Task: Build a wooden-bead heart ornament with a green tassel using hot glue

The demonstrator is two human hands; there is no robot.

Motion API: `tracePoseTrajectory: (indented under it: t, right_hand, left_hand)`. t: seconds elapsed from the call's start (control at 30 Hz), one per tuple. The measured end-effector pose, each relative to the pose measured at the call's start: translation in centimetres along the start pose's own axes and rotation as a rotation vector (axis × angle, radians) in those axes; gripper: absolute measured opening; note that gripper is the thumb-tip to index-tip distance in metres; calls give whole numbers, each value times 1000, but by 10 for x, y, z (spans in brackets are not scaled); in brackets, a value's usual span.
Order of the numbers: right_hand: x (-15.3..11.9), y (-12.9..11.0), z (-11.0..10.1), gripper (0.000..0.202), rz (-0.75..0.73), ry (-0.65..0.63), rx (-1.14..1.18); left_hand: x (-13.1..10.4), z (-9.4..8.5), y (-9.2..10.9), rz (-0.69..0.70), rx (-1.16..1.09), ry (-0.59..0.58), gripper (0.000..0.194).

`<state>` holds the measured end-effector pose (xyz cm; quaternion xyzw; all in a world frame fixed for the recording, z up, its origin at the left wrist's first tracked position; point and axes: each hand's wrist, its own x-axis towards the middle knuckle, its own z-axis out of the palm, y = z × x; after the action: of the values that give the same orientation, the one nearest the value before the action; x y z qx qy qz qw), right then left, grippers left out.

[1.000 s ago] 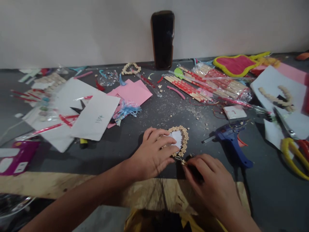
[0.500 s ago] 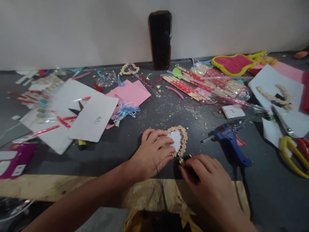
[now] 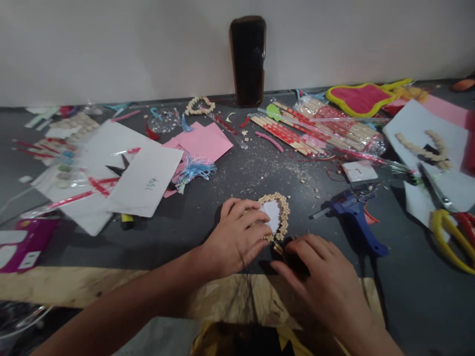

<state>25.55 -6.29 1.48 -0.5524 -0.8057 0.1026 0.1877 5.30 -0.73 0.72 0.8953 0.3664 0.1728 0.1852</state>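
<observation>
A rounded ring of small pale wooden bits (image 3: 284, 215) lies on the dark table, with white paper (image 3: 272, 214) inside it. My left hand (image 3: 237, 235) is over its left side, fingers curled across the rim and holding it against the table. At the ring's lower tip sits a small pale piece (image 3: 277, 247), its kind too small to make out. Close to the right of this piece is my right hand (image 3: 315, 272), its thumb and forefinger apart. The inside of the right palm is in shadow.
A blue hot glue gun (image 3: 352, 212) lies right of my hands, with yellow-and-red-handled scissors (image 3: 443, 222) beyond. Packs of chopsticks (image 3: 285, 133), pink paper (image 3: 206, 141), a blue tassel (image 3: 196, 170) and white cards (image 3: 146, 180) surround the crumb-strewn middle. A phone (image 3: 248, 62) leans on the wall.
My right thumb and forefinger have spread apart, off the small piece at the ring's tip. The left hand stays on the ring.
</observation>
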Motion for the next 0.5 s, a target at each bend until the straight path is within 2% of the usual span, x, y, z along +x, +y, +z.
tracePoseTrajectory:
  t: [0.13, 0.5]
  right_hand:
    - [8, 7, -6, 21, 38, -4, 47]
    - [15, 7, 0, 24, 38, 13, 9]
  left_hand:
    - [1, 0, 0, -5, -12, 4, 14]
    - [2, 3, 0, 1, -11, 25, 13]
